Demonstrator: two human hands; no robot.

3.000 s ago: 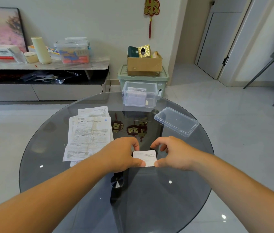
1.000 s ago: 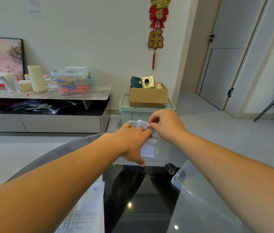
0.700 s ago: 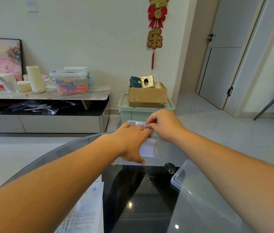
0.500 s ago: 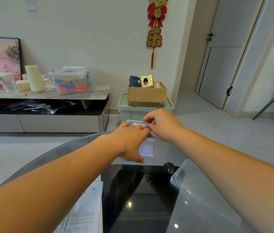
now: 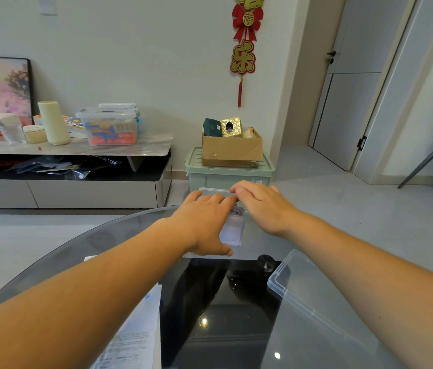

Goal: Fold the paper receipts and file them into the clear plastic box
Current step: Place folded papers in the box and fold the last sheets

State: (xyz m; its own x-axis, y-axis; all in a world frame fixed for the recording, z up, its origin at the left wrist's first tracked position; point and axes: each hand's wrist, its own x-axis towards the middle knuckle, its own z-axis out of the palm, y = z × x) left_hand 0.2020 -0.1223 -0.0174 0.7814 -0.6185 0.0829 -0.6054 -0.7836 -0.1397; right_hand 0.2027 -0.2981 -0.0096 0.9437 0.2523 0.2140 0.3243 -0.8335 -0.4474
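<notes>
On the glass table [image 5: 85, 243]: the clear plastic box [image 5: 211, 191] is standing at the far edge with its top open, and both hands are reaching over it.
Left hand [image 5: 204, 222]: is lying palm-down across the box's open top, its fingers [image 5: 210, 199] stretched out and held close together, while the thumb is reaching along the foot of the near wall.
Right hand [image 5: 263, 206]: is lying palm-down over the right half of the box, fingers lightly bent and meeting the left fingertips. The undersides are facing away, so I cannot tell whether it is pinching any paper.
Folded receipts [image 5: 232, 231]: are standing upright inside the box, showing pale through its near wall in the gap between the two hands.
Lid [image 5: 316, 302]: is lying flat on the table's near right, apart from the box and beside the right forearm.
Loose receipts [image 5: 132, 339]: are lying flat and unfolded on the near left of the table, partly hidden by the left forearm.
Beyond the table: a green storage bin [image 5: 228, 175] is sitting on the floor against the wall and carrying a cardboard box [image 5: 232, 151]. A red hanging ornament [image 5: 244, 51] is hanging on the wall above them.
</notes>
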